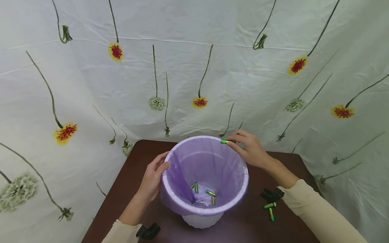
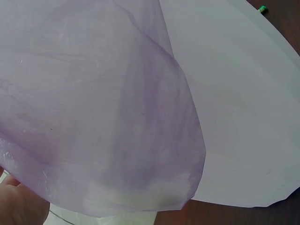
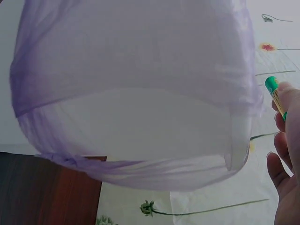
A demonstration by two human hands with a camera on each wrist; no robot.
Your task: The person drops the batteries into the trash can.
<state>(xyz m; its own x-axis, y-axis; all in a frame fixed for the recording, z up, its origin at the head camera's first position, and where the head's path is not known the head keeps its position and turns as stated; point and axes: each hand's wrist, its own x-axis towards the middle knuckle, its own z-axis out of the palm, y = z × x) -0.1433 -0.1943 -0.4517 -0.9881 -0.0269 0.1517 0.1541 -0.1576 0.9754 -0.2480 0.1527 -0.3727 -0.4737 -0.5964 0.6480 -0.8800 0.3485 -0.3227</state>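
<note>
Showing nearest the wearer, a black wrist-worn band (image 1: 149,231) is being carried at the cuff of a cream fabric left sleeve (image 1: 123,233). On the dark reddish-brown table (image 1: 243,226), two small green-and-gold cylindrical batteries (image 1: 271,214) are lying loose near the right forearm.

A round white plastic bucket (image 1: 202,220) is being supported by the table; its inside and rim are being covered by a translucent purple plastic liner (image 1: 209,158), which is being folded outward over the edge, presumably against slipping in. At least five similar batteries (image 1: 211,193) are lying scattered at the liner's bottom. The bucket's left rim is being gripped by the left hand (image 1: 151,177), thumb over the edge and fingers against the outside, probably for steadying.

A single green-and-gold battery (image 1: 224,141) is being pinched by the right hand (image 1: 250,148), between thumb and fingertips, at the far right of the rim; one green end is being left exposed, a hold judged light and precise. The other right fingers are being held loosely bent. Whether the rim is being touched by this battery cannot be told.

Behind, a white flower-printed cloth (image 1: 182,27) is being hung, apparently as a backdrop.
</note>
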